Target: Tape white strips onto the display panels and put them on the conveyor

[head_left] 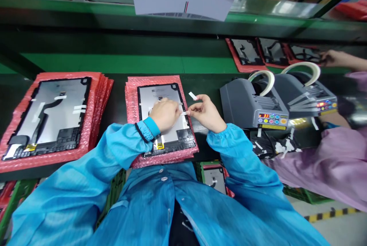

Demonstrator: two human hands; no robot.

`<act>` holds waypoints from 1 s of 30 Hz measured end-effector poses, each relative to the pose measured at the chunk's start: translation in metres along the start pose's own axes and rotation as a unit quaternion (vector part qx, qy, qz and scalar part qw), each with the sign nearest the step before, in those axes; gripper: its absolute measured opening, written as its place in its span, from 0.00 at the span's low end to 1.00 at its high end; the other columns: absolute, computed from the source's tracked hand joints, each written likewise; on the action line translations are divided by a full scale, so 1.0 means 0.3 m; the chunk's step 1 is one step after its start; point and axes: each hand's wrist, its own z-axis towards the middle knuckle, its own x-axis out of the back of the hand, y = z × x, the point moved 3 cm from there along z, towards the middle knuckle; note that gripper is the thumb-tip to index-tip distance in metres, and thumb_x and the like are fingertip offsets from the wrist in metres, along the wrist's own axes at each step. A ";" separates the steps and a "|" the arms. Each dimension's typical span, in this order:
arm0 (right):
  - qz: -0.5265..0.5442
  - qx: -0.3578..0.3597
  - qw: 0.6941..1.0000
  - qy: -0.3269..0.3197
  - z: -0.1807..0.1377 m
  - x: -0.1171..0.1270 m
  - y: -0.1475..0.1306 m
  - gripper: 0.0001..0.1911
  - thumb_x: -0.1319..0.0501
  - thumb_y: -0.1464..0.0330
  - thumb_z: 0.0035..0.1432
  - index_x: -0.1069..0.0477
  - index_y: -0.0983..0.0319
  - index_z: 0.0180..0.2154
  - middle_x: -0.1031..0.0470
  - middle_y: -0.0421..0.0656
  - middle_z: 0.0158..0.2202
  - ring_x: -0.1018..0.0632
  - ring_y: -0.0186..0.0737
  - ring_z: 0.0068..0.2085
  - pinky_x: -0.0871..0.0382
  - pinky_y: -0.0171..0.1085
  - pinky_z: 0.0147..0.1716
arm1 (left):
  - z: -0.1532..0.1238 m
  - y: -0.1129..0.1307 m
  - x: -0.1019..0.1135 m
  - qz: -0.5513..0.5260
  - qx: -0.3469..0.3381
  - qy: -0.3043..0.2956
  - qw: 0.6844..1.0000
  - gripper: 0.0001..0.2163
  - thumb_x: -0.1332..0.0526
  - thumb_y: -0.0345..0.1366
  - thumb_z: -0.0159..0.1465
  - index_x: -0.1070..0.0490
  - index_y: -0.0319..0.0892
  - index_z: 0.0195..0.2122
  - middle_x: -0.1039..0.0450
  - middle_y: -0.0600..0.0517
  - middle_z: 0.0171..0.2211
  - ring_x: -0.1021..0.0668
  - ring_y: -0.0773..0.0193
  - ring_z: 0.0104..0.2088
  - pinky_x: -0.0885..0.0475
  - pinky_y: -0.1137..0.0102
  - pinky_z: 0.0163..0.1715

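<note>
Taping looks to be the step here! Left of centre, the left hand curls over the flat grey-and-black tablet panel, mid-frame on pink-red bubble-wrap sleeves; whether those fingers grip, I can't tell. The panel's back gleams, with a small yellow patch low down. On the right, the right hand's fingertips pinch a short white tape strip, a second white strip above; the next move probably calls for careful alignment, then pressing flat.
</note>
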 end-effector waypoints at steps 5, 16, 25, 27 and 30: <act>-0.001 -0.008 1.000 -0.014 0.001 -0.001 -0.003 0.30 0.32 0.60 0.39 0.50 0.56 0.38 0.29 0.32 0.24 0.25 0.37 0.27 0.33 0.38 0.32 | -0.004 0.004 -0.001 0.010 -0.007 -0.002 1.000 0.13 0.49 0.37 0.68 0.26 0.39 0.37 0.24 0.43 0.39 0.28 0.50 0.47 0.32 0.57 0.45; 0.094 -0.040 0.995 -0.018 0.026 -0.006 0.082 0.35 0.27 0.60 0.31 0.46 0.56 0.37 0.40 0.28 0.23 0.34 0.30 0.26 0.37 0.34 0.31 | 0.009 -0.019 -0.020 0.005 -0.005 0.036 0.999 0.08 0.42 0.36 0.62 0.27 0.39 0.31 0.26 0.43 0.33 0.27 0.50 0.43 0.32 0.58 0.43; -0.077 0.136 0.982 -0.105 -0.020 0.012 -0.098 0.19 0.45 0.51 0.60 0.35 0.60 0.34 0.33 0.40 0.31 0.32 0.37 0.35 0.36 0.37 0.39 | 0.021 -0.089 0.077 -0.203 -0.075 0.129 0.968 0.09 0.44 0.39 0.64 0.30 0.40 0.31 0.29 0.52 0.28 0.29 0.63 0.34 0.34 0.65 0.42; -0.108 0.141 0.976 -0.123 -0.023 0.003 -0.126 0.19 0.46 0.51 0.60 0.34 0.61 0.33 0.33 0.41 0.31 0.31 0.38 0.35 0.36 0.37 0.39 | 0.018 -0.076 0.080 -0.191 -0.084 0.108 0.972 0.08 0.43 0.38 0.63 0.31 0.40 0.29 0.28 0.52 0.29 0.28 0.63 0.35 0.34 0.66 0.43; -0.123 0.133 0.976 -0.121 -0.019 -0.001 -0.127 0.19 0.45 0.51 0.59 0.32 0.60 0.33 0.30 0.42 0.33 0.29 0.39 0.37 0.35 0.39 0.42 | 0.017 -0.066 0.067 -0.166 -0.063 0.080 0.981 0.08 0.43 0.35 0.63 0.32 0.40 0.27 0.28 0.52 0.28 0.27 0.63 0.35 0.34 0.66 0.43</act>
